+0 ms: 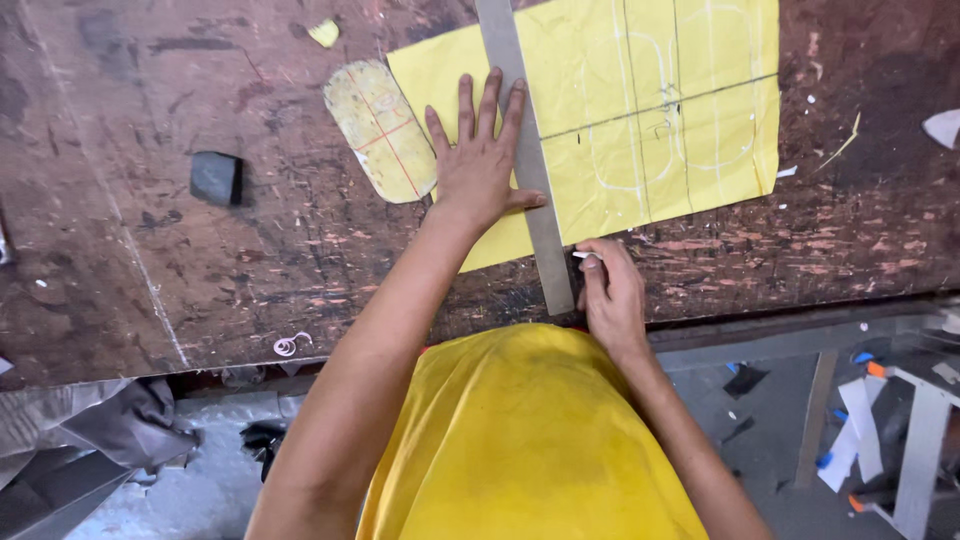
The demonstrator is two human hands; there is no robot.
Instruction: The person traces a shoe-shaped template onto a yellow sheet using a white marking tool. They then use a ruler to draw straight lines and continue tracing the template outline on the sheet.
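The left hand lies flat with its fingers spread open, pressing a long grey metal ruler onto a yellow sheet on the worn brown desk. The right hand is at the near end of the ruler, its fingers closed around a small white marking tool at the sheet's near edge. An oval yellow template lies just left of the sheet, and a dark block further left.

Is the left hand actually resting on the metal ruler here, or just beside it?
Touching. The head view shows the left hand flat on the yellow sheet, with its thumb and one fingertip lying across the metal ruler, no gap visible.
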